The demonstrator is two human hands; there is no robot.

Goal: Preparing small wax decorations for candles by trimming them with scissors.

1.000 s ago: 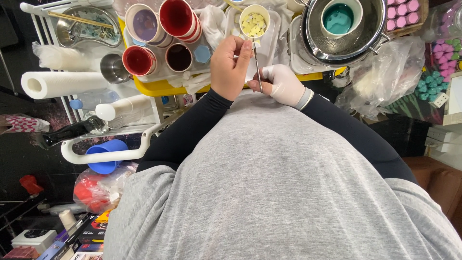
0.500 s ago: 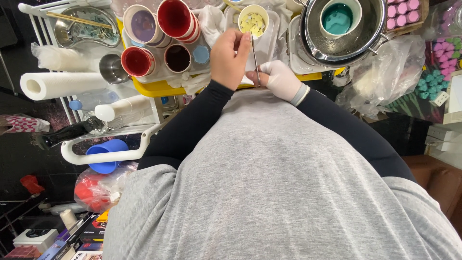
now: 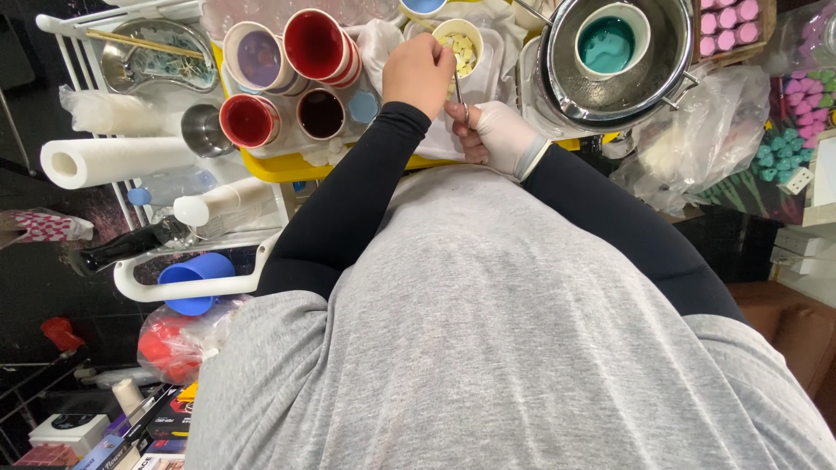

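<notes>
Head view: left hand (image 3: 420, 74) grip closed by yellow cup (image 3: 460, 48); gloved right hand (image 3: 498, 135) pinches metal tweezers (image 3: 459, 90).

Head camera — looks steeply down, close over torso (image 3: 488, 331).

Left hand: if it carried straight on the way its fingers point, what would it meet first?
Probably the cup of pale yellow pieces, just beyond the left hand; depth is unclear.
</notes>
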